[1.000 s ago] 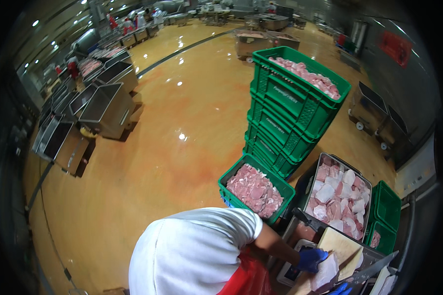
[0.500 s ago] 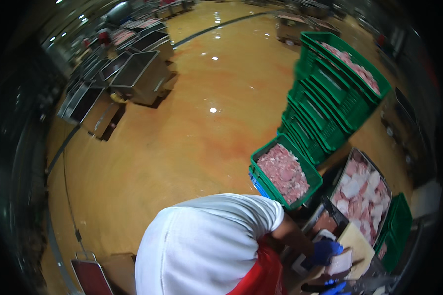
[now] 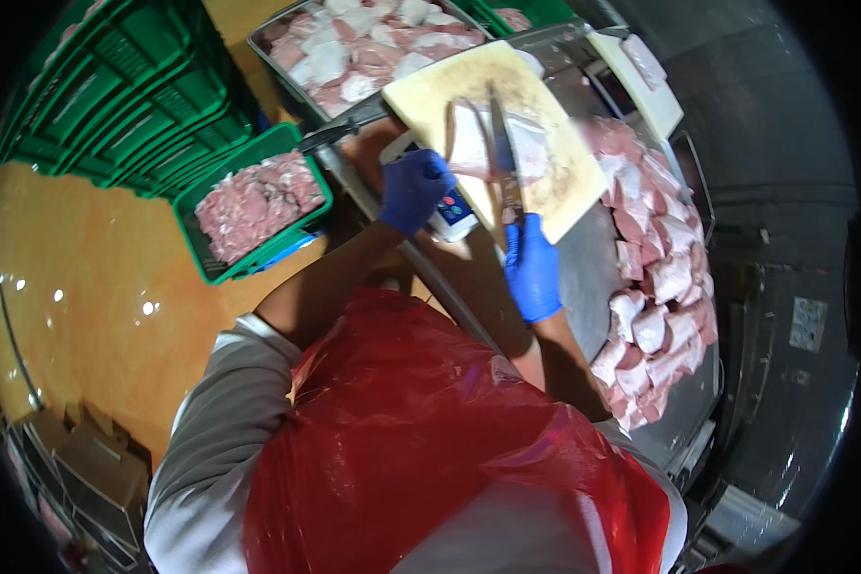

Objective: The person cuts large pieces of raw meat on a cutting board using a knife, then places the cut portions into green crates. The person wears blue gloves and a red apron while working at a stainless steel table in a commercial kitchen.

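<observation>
A slab of pale meat with a white fat layer (image 3: 467, 143) lies on the cream cutting board (image 3: 562, 206). My right hand (image 3: 533, 273), in a blue glove, is wrapped round the handle of a knife. The knife's long blade (image 3: 500, 134) points away from me and lies across the slab. At the slab's near left corner is my left hand (image 3: 413, 191), also blue-gloved, with its fingers curled closed. Whether they pinch the meat's edge is hidden. Beneath and beside that hand sits a white device with a blue button panel (image 3: 454, 212).
Many raw meat pieces (image 3: 655, 297) are heaped on the metal table to the right. Beyond the board stands a metal tub of meat (image 3: 354, 53). A green crate of trimmings (image 3: 258, 206) and stacked green crates (image 3: 124, 86) are at left. A black-handled tool (image 3: 320, 139) lies near the board.
The view has swung from the floor round to the table, bringing the board, knife and both hands to the middle. The left hand stays beside the slab; the right was mostly out of view before.
</observation>
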`<state>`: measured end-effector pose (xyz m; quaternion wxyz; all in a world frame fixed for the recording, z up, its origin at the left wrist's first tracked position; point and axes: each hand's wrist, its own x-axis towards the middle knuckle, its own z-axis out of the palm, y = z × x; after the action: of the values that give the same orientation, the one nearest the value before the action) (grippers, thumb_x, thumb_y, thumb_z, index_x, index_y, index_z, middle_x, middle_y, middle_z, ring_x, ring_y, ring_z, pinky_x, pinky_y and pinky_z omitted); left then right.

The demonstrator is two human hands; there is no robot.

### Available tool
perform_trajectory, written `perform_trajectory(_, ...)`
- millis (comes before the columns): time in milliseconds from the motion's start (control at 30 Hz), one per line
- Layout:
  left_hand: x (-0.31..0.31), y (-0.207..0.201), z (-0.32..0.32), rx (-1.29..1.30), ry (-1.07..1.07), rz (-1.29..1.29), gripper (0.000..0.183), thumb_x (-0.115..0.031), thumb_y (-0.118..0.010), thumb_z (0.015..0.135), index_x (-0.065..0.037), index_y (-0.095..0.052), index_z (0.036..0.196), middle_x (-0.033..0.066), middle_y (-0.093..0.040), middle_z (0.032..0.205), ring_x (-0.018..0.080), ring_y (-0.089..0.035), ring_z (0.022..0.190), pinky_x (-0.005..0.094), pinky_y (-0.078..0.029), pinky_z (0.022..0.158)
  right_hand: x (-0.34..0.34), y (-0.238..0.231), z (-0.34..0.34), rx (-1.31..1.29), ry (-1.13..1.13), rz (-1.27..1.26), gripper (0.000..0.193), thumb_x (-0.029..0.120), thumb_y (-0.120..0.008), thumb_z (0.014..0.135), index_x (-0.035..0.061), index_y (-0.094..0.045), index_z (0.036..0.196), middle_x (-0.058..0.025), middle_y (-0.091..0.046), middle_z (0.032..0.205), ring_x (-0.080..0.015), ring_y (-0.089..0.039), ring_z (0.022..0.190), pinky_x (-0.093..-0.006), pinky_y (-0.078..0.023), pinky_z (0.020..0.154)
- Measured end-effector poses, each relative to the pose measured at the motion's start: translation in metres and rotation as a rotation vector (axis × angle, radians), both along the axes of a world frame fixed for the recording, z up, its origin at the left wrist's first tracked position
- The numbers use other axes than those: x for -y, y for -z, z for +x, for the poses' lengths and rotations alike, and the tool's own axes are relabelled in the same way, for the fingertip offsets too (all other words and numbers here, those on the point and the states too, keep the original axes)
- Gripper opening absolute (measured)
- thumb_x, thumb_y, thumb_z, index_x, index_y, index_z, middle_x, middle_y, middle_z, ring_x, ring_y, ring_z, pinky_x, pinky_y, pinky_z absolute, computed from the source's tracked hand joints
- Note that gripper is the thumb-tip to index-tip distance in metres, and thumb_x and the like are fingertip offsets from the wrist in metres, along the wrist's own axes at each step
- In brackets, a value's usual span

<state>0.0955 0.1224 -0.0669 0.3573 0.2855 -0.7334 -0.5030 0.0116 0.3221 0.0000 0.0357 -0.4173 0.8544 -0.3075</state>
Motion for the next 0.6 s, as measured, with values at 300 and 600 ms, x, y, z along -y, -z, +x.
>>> perform_trajectory(300,0.024,0.032,0.001,-0.039,-0.010,-0.430,0.008,-0.013,-0.072,0.073,-0.010,-0.067,0.069,0.0078,-0.067,0.071,0.0291,-0.067,0.065,0.0393,-0.054,0.062,0.089,-0.007,-0.002,-0.250,-0.161,0.184,0.017,0.013,-0.054,0.097,0.0031,-0.047,0.110,-0.0278,-0.061,0.093,-0.0468,-0.064,0.078,-0.0530,-0.052,0.065)
perform_trajectory(600,0.040,0.057,0.075,-0.106,-0.163,0.166,0.005,-0.008,-0.065,0.081,-0.005,-0.065,0.085,0.0114,-0.062,0.070,0.0257,-0.060,0.061,0.0345,-0.053,0.066,-0.062,-0.026,-0.031,-0.206,-0.180,0.734,0.028,0.011,-0.057,0.095,0.0068,-0.048,0.121,-0.0242,-0.064,0.097,-0.0451,-0.066,0.079,-0.0546,-0.053,0.067)
